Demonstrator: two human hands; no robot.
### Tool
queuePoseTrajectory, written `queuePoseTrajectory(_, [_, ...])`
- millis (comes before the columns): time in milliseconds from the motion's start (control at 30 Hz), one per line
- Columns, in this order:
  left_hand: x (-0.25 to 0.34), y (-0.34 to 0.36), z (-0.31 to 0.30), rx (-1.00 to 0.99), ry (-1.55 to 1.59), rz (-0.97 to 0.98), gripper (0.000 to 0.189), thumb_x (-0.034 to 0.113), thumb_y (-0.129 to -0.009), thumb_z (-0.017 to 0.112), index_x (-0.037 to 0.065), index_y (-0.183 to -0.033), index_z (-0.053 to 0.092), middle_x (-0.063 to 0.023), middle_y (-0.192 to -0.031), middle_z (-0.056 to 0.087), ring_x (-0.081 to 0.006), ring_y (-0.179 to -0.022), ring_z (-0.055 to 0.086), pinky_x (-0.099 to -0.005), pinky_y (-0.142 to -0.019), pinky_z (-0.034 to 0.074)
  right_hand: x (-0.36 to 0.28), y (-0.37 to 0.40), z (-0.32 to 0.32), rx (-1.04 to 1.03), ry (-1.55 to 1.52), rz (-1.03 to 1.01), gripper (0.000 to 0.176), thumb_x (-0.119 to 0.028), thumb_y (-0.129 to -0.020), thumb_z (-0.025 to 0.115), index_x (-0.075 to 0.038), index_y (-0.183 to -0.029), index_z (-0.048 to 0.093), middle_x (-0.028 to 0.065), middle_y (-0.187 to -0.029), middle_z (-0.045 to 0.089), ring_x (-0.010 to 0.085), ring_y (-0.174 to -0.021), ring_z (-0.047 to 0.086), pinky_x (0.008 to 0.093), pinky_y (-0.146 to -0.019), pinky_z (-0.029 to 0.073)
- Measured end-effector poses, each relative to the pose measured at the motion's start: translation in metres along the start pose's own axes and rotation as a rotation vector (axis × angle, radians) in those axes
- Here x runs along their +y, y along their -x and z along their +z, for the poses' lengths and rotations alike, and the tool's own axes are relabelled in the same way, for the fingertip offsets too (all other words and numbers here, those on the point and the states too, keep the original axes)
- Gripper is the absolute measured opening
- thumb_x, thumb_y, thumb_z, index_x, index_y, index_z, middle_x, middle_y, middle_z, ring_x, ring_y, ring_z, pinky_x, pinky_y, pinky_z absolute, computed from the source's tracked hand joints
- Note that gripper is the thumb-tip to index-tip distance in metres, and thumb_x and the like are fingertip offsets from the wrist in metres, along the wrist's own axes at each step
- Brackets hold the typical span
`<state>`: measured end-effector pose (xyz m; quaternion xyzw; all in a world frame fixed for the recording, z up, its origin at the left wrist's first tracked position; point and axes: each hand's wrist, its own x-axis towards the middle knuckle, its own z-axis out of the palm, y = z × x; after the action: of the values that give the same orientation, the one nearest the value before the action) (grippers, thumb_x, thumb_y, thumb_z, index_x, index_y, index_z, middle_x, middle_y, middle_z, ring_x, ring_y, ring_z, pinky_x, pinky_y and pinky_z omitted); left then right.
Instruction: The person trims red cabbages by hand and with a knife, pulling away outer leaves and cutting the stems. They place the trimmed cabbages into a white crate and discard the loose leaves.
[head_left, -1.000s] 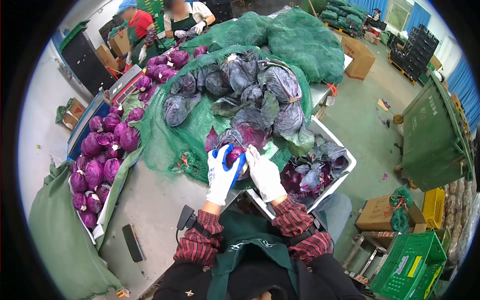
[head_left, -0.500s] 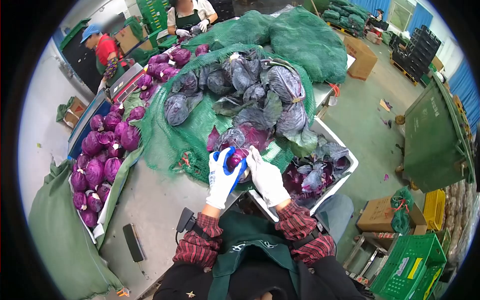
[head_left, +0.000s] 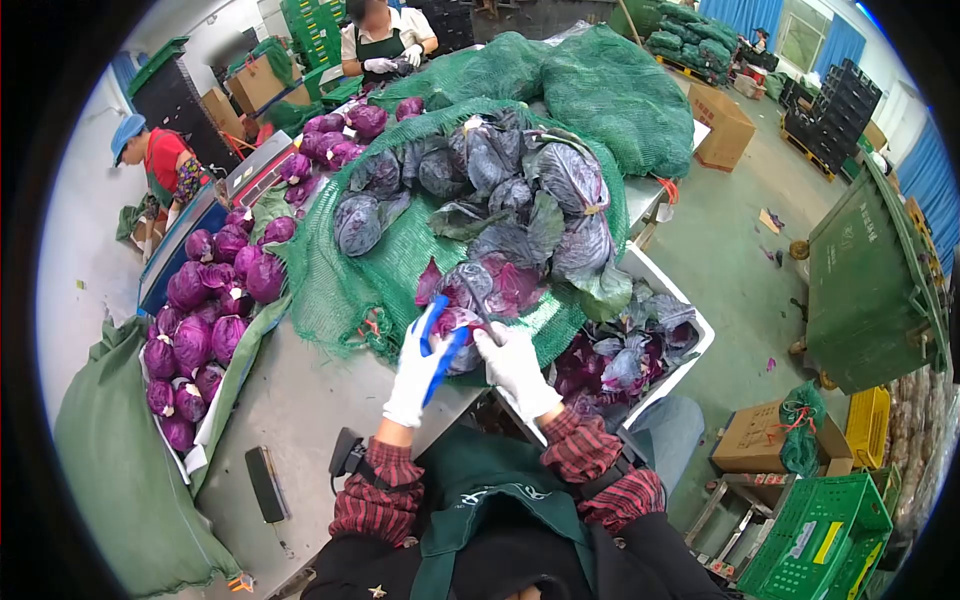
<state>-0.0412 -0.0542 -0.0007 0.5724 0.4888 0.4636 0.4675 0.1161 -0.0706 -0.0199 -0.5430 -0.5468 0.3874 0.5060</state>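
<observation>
My left hand (head_left: 418,368), in a white glove with blue on it, grips a red cabbage (head_left: 458,322) from the left, thumb and fingers spread around it. From my right hand (head_left: 515,368), in a white glove, a thin dark knife-like tool (head_left: 478,308) points up over the cabbage; the fingers are closed on its lower end. Loose purple leaves (head_left: 512,285) lie just beyond. Behind them, several untrimmed red cabbages with dark outer leaves (head_left: 490,160) rest on a green mesh sack (head_left: 330,285).
Peeled purple cabbages (head_left: 190,340) fill a cloth-lined container at left. A white bin (head_left: 708,335) of stripped leaves stands at my right. On the metal table (head_left: 340,400) lies a dark phone-like object (head_left: 266,485). Full mesh sacks (head_left: 620,100) sit behind; two people work farther off.
Both hands have shifted left and slightly toward me. The dark tool now shows above my right hand. At far left, a person has bent lower and moved left.
</observation>
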Motion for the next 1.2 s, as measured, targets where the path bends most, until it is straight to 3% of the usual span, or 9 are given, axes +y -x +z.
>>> queuePoseTrajectory(33, [-0.008, 0.000, 0.000, 0.024, -0.330, 0.159, 0.054, 0.019, -0.089, 0.069, 0.001, -0.135, 0.048, -0.0104, -0.133, 0.052, -0.0187, -0.120, 0.050, -0.0329, -0.104, 0.039, -0.005, 0.004, 0.002, 0.070, 0.268, -0.087, 0.026, -0.021, -0.090, 0.057, 0.001, -0.100, 0.067, 0.0169, -0.087, 0.070, 0.0335, -0.080, 0.069, 0.0406, -0.072, 0.052])
queuePoseTrajectory(133, [-0.016, -0.003, -0.008, -0.017, -0.146, 0.133, 0.057, 0.018, -0.086, 0.071, 0.000, -0.135, 0.048, -0.0110, -0.137, 0.050, -0.0189, -0.123, 0.049, -0.0323, -0.107, 0.035, 0.045, -0.009, -0.027, 0.234, 0.074, 0.097, 0.029, -0.027, -0.089, 0.059, -0.001, -0.093, 0.069, 0.0184, -0.082, 0.070, 0.0286, -0.071, 0.069, 0.0397, -0.066, 0.053])
queuePoseTrajectory(233, [-0.004, -0.006, -0.014, -0.080, 0.094, -0.011, 0.063, 0.018, -0.084, 0.073, -0.001, -0.138, 0.045, -0.0117, -0.140, 0.047, -0.0198, -0.127, 0.045, -0.0332, -0.110, 0.032, 0.042, -0.022, -0.078, 0.247, 0.336, 0.225, 0.058, -0.033, -0.080, 0.074, -0.002, -0.125, 0.055, 0.0181, -0.083, 0.069, 0.0325, -0.063, 0.066, 0.0390, -0.060, 0.052])
queuePoseTrajectory(333, [0.002, -0.013, -0.002, -0.215, 0.060, 0.120, 0.070, 0.020, -0.084, 0.074, 0.001, -0.143, 0.041, -0.0115, -0.145, 0.043, -0.0208, -0.134, 0.039, -0.0338, -0.113, 0.028, -0.004, -0.007, -0.061, 0.029, 0.563, -0.197, 0.089, -0.042, -0.078, 0.075, -0.001, -0.144, 0.033, 0.0231, -0.096, 0.067, 0.0403, -0.084, 0.066, 0.0435, -0.072, 0.052])
queuePoseTrajectory(500, [-0.004, -0.034, -0.001, -0.356, -0.135, 0.216, 0.074, 0.029, -0.082, 0.075, 0.005, -0.143, 0.042, -0.0146, -0.143, 0.045, -0.0269, -0.134, 0.040, -0.0371, -0.112, 0.030, -0.005, -0.030, -0.049, -0.274, 0.128, 0.145, 0.058, -0.043, -0.080, 0.074, 0.003, -0.114, 0.059, 0.0208, -0.093, 0.066, 0.0375, -0.082, 0.063, 0.0384, -0.072, 0.049])
queuePoseTrajectory(700, [0.001, -0.029, -0.003, -0.401, -0.019, 0.111, 0.077, 0.026, -0.078, 0.078, 0.006, -0.143, 0.042, -0.0138, -0.144, 0.043, -0.0253, -0.133, 0.040, -0.0362, -0.113, 0.028, 0.024, -0.041, -0.048, -0.156, 0.695, -0.440, 0.018, -0.020, -0.086, 0.061, -0.003, -0.080, 0.057, 0.0163, -0.078, 0.061, 0.0360, -0.075, 0.062, 0.0458, -0.066, 0.048])
queuePoseTrajectory(900, [0.002, -0.011, -0.007, -0.419, -0.146, 0.188, 0.083, 0.020, -0.073, 0.081, 0.001, -0.143, 0.040, -0.0116, -0.145, 0.043, -0.0221, -0.135, 0.037, -0.0361, -0.115, 0.026, 0.072, -0.047, -0.069, 0.208, 0.737, -0.002, 0.024, -0.025, -0.091, 0.057, -0.001, -0.090, 0.060, 0.0199, -0.080, 0.064, 0.0378, -0.079, 0.064, 0.0471, -0.071, 0.050])
queuePoseTrajectory(967, [-0.004, -0.004, -0.008, -0.378, 0.042, 0.091, 0.082, 0.018, -0.073, 0.082, 0.000, -0.142, 0.041, -0.0117, -0.144, 0.044, -0.0221, -0.135, 0.038, -0.0360, -0.115, 0.026, 0.044, -0.029, -0.063, 0.248, 0.374, -0.018, 0.037, -0.032, -0.087, 0.064, 0.002, -0.101, 0.061, 0.0231, -0.086, 0.065, 0.0384, -0.082, 0.065, 0.0456, -0.074, 0.051])
queuePoseTrajectory(1200, [-0.015, -0.004, -0.002, -0.260, 0.083, 0.079, 0.078, 0.014, -0.075, 0.080, 0.000, -0.141, 0.041, -0.0125, -0.143, 0.045, -0.0217, -0.131, 0.043, -0.0362, -0.112, 0.032, -0.009, 0.010, -0.037, -0.226, -0.260, 0.505, 0.029, -0.025, -0.081, 0.071, 0.000, -0.091, 0.059, 0.0076, -0.071, 0.063, 0.0150, -0.055, 0.057, 0.0303, -0.050, 0.046])
